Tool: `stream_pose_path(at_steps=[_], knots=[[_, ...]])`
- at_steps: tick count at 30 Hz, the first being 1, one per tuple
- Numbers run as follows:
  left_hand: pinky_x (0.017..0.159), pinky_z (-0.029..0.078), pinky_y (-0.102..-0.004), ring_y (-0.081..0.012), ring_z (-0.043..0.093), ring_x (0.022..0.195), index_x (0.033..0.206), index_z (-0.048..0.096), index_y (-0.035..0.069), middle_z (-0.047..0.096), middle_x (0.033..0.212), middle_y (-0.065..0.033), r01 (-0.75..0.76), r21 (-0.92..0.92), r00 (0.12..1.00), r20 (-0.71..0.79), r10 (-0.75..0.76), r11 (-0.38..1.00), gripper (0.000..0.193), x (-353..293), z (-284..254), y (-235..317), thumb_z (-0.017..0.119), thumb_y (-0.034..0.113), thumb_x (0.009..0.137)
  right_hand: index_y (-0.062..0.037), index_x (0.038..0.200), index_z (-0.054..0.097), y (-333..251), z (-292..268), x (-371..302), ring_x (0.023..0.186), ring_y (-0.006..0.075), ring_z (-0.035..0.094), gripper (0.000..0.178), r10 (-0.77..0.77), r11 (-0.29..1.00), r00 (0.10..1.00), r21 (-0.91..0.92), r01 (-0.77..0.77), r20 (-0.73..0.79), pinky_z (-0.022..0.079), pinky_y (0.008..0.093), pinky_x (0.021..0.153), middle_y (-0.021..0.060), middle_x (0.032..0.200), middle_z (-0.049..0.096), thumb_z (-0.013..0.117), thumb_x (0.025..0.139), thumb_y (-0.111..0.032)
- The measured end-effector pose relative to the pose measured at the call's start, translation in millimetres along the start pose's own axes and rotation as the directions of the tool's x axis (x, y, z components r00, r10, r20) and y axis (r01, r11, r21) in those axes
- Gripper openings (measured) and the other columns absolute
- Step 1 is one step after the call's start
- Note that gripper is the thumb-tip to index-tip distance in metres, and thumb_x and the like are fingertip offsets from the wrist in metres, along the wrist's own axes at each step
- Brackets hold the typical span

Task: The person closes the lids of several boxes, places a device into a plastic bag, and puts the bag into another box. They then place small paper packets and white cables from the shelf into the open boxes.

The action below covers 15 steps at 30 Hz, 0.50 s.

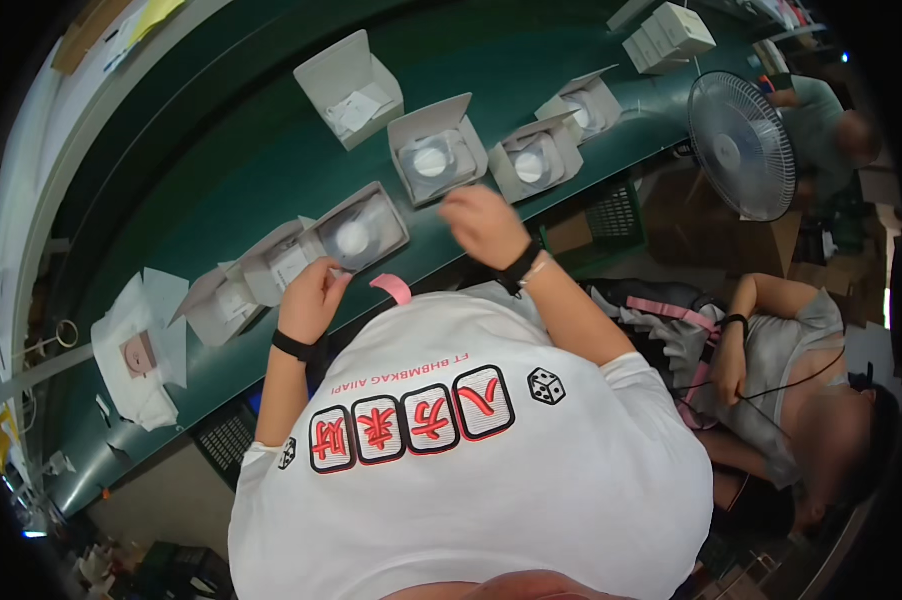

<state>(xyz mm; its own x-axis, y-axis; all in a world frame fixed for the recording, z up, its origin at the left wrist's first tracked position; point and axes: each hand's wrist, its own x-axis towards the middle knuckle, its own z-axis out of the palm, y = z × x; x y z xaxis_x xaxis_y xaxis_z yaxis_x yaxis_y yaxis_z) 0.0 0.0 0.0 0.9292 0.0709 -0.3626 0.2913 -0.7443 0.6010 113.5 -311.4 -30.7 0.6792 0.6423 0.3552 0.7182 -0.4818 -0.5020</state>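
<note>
white shirt [471, 480] nearest, leaning over green worktop [221, 180] | left hand [313, 296] grasping open grey box [356, 232] by its near edge, steadying the round white part inside | right hand [483, 222] hovers loosely curled, empty, near next open box [436, 152] | fan [741, 145] beyond

belt [221, 130]: matt green | boxes [351, 232]: grey card | fan [739, 145]: white plastic

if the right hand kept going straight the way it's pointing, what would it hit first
Probably the open white box with a round white part inside, straight ahead of the right hand on the green belt. Depth is unclear, so the hand may be above it rather than level with it.
</note>
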Motion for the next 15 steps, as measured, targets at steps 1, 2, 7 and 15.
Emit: stream_pose_path(at_steps=[1,2,7,15], knots=[[0.081,0.052,-0.0383,-0.0299,0.065,0.092,0.115,0.062,0.005,0.065,0.097,-0.0179,-0.094,-0.023,0.994,0.047,0.095,0.995,0.030,5.3,-1.4,6.6,0.069,0.018,0.089,-0.0056,0.109,0.066,14.3,-16.9,-8.2,0.106,0.0329,0.060,0.030,0.122,0.991,0.984,-0.038,-0.128,-0.126,0.047,0.0415,0.094,0.0144,0.111,0.064,0.067,0.079,-0.004],[0.081,0.052,-0.0380,-0.0302,0.065,0.093,0.116,0.062,0.004,0.065,0.098,-0.0179,-0.175,-0.056,0.978,0.103,0.180,0.983,0.031,-4.8,1.7,13.6,0.069,0.018,0.089,-0.0053,0.113,0.064,21.0,-33.9,-29.4,0.108,0.0350,0.058,0.035,0.240,0.961,0.947,-0.082,-0.263,-0.214,0.046,0.0428,0.095,0.0160,0.114,0.062,0.068,0.078,-0.005],[0.088,0.050,-0.0409,-0.0374,0.062,0.101,0.113,0.062,-0.002,0.064,0.109,-0.0188,-0.442,-0.127,0.870,0.179,0.459,0.888,0.037,22.5,45.7,66.9,0.072,0.020,0.085,-0.0035,0.130,0.053,106.8,-105.5,-78.7,0.121,0.0422,0.048,0.060,0.548,0.765,0.788,-0.212,-0.608,-0.281,0.042,0.0469,0.101,0.0223,0.127,0.054,0.076,0.076,-0.014],[0.098,0.047,-0.0436,-0.0401,0.057,0.115,0.136,0.045,-0.008,0.058,0.125,-0.0267,-0.456,0.047,0.872,-0.177,0.457,0.889,0.071,146.0,143.6,152.3,0.076,0.029,0.083,0.0003,0.129,0.051,229.1,-121.5,-32.7,0.118,0.0435,0.052,0.065,0.479,0.855,0.878,-0.213,-0.472,-0.023,0.045,0.0469,0.098,0.0249,0.126,0.056,0.078,0.076,-0.026]])
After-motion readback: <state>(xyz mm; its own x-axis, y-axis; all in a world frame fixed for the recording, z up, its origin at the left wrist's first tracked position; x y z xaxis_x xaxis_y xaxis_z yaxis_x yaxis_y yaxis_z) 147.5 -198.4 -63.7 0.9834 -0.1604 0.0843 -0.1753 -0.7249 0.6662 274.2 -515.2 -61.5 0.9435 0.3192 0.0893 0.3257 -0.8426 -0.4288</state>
